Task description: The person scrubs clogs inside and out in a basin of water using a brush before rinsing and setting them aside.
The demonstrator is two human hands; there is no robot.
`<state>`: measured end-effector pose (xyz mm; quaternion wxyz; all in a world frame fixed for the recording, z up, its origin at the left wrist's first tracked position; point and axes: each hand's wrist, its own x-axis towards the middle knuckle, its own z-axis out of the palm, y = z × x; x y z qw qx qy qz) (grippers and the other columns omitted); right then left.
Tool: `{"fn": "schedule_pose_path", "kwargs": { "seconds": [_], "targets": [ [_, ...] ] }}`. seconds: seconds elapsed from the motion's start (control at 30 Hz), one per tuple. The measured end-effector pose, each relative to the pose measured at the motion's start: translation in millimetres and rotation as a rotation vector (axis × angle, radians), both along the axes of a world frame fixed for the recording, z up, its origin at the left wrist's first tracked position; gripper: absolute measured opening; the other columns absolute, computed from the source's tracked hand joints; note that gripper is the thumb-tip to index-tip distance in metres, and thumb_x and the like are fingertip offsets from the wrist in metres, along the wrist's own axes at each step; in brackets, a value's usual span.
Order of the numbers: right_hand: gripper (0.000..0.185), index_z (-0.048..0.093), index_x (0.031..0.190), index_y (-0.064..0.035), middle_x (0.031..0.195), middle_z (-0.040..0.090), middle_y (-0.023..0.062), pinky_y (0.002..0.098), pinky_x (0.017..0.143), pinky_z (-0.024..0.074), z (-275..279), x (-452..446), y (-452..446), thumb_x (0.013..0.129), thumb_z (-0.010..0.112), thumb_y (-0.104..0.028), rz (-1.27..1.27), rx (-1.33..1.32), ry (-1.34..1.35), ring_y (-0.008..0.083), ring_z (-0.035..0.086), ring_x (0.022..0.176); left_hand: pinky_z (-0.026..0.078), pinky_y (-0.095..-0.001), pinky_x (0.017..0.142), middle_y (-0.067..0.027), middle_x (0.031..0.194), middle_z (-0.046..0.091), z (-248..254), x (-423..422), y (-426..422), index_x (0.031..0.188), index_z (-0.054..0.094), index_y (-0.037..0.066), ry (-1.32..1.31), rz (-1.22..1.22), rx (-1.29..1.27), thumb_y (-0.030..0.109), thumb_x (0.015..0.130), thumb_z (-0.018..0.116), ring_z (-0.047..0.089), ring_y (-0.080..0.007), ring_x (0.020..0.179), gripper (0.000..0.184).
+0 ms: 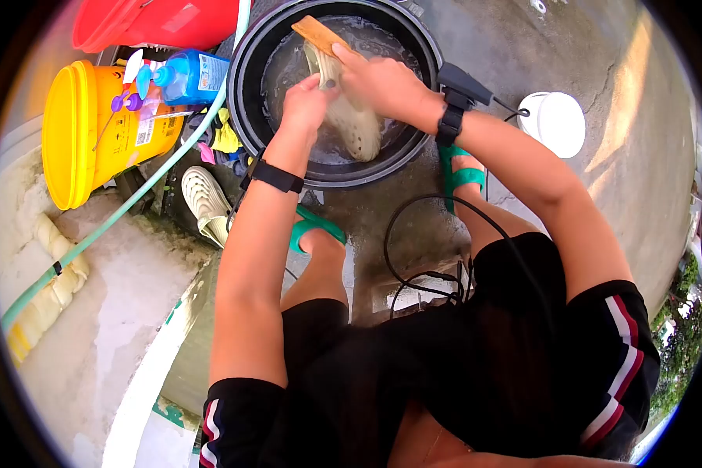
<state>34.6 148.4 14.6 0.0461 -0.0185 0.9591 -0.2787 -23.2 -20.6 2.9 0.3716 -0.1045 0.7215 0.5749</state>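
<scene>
Right, here we are over the black tub (343,179), and my left hand (304,101) has its fingers closed on the edge of a pale clog (356,134), which slants down, holes showing, into the murky water (279,70). And up top, my right hand (382,87) is clamped around a flat wooden block (318,34), pressed close against the clog's upper end; whether bristles line its underside, I can't tell. Over on the left, a second pale clog (204,199) lies just outside the tub, the green hose (74,253) slanting past it, a yellow bucket (62,140) and a blue bottle (199,76) beyond. Off to the right, there's a white container (555,125) on the wet floor!
</scene>
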Motion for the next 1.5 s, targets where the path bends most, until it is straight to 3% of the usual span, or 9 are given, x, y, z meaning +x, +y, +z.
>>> {"fn": "schedule_pose_path", "kwargs": {
  "seconds": [0.13, 0.37, 0.63, 0.77, 0.9, 1.0, 1.27, 1.4, 1.5],
  "targets": [
    [0.057, 0.04, 0.151, -0.0199, 0.083, 0.066, 0.0252, 0.0508, 0.067, 0.0557, 19.5, 82.9, -10.3, 0.097, 0.057, -0.027, 0.05, -0.101, -0.067, 0.0421, 0.067, 0.074, 0.054, -0.0289, 0.083, -0.0082, 0.109, 0.071, -16.7, 1.4, -10.1, 0.126, 0.063, 0.0, 0.03, 0.057, 0.112, 0.001, 0.089, 0.066, 0.068, -0.016, 0.094, 0.037],
    [0.049, 0.047, 0.145, -0.0186, 0.086, 0.071, 0.0215, 0.0523, 0.07, 0.0568, -1.9, -4.5, 7.0, 0.098, 0.052, -0.033, -0.073, 0.133, -0.023, 0.0397, 0.07, 0.077, 0.056, -0.0324, 0.082, -0.0128, 0.106, 0.072, -32.9, -12.6, -16.2, 0.119, 0.063, -0.004, -0.058, 0.108, 0.064, -0.003, 0.089, 0.062, 0.072, -0.023, 0.089, 0.03],
    [0.042, 0.058, 0.134, -0.0111, 0.093, 0.071, 0.0243, 0.054, 0.078, 0.0545, -24.7, 34.5, 15.1, 0.096, 0.05, -0.027, 0.106, -0.098, -0.275, 0.046, 0.068, 0.085, 0.053, -0.0391, 0.086, -0.0171, 0.115, 0.068, -36.2, -49.7, -16.2, 0.124, 0.06, -0.006, -0.114, 0.178, 0.049, 0.025, 0.087, 0.076, 0.066, -0.0269, 0.104, 0.051],
    [0.045, 0.055, 0.139, -0.0122, 0.094, 0.07, 0.0255, 0.0521, 0.078, 0.0539, 18.0, 50.7, 14.9, 0.096, 0.052, -0.026, -0.037, -0.197, -0.264, 0.0449, 0.067, 0.088, 0.054, -0.0348, 0.079, -0.0109, 0.107, 0.07, -51.2, -57.7, -15.0, 0.12, 0.063, -0.002, -0.038, 0.204, 0.042, 0.017, 0.084, 0.079, 0.068, -0.0217, 0.09, 0.044],
    [0.051, 0.045, 0.15, -0.0143, 0.086, 0.066, 0.0253, 0.0447, 0.073, 0.0523, 67.5, 63.0, 14.9, 0.1, 0.054, -0.024, -0.131, -0.478, -0.22, 0.0407, 0.067, 0.076, 0.054, -0.0331, 0.081, -0.0088, 0.11, 0.07, 3.9, -27.8, 8.5, 0.122, 0.064, 0.003, 0.254, 0.201, 0.073, 0.01, 0.085, 0.076, 0.068, -0.0193, 0.093, 0.04],
    [0.053, 0.042, 0.151, -0.0156, 0.096, 0.068, 0.0238, 0.0451, 0.075, 0.054, 60.0, 59.2, 3.1, 0.1, 0.054, -0.02, -0.025, -0.378, 0.094, 0.0424, 0.067, 0.082, 0.054, -0.0341, 0.082, -0.0112, 0.102, 0.074, 16.8, -11.6, 19.4, 0.117, 0.066, 0.004, 0.561, 0.122, -0.098, 0.013, 0.081, 0.076, 0.071, -0.0202, 0.091, 0.039],
    [0.054, 0.04, 0.152, -0.0142, 0.094, 0.066, 0.0287, 0.0478, 0.077, 0.0536, 60.3, 63.5, -6.5, 0.1, 0.052, -0.022, -0.035, -0.391, 0.142, 0.0458, 0.066, 0.084, 0.055, -0.0359, 0.078, -0.012, 0.094, 0.076, 16.4, 9.0, 16.5, 0.111, 0.07, 0.005, 0.582, 0.123, -0.08, 0.021, 0.077, 0.08, 0.073, -0.0215, 0.084, 0.039],
    [0.052, 0.044, 0.149, -0.011, 0.073, 0.063, 0.0265, 0.0471, 0.064, 0.0535, 66.4, 42.0, 9.4, 0.099, 0.053, -0.023, -0.155, -0.356, 0.066, 0.0455, 0.065, 0.069, 0.054, -0.0289, 0.075, -0.0043, 0.098, 0.074, 35.0, 39.4, 29.1, 0.116, 0.068, 0.003, 0.61, 0.02, -0.199, 0.005, 0.082, 0.074, 0.068, -0.0112, 0.085, 0.034],
    [0.051, 0.044, 0.149, -0.0111, 0.081, 0.065, 0.0278, 0.046, 0.066, 0.0536, 62.4, 20.7, 10.7, 0.1, 0.053, -0.022, -0.15, -0.318, 0.057, 0.0469, 0.064, 0.072, 0.054, -0.0284, 0.076, -0.0045, 0.099, 0.074, 27.3, 31.3, 27.3, 0.116, 0.068, 0.002, 0.591, 0.029, -0.142, 0.005, 0.083, 0.073, 0.068, -0.0111, 0.085, 0.034]
  ]
}}
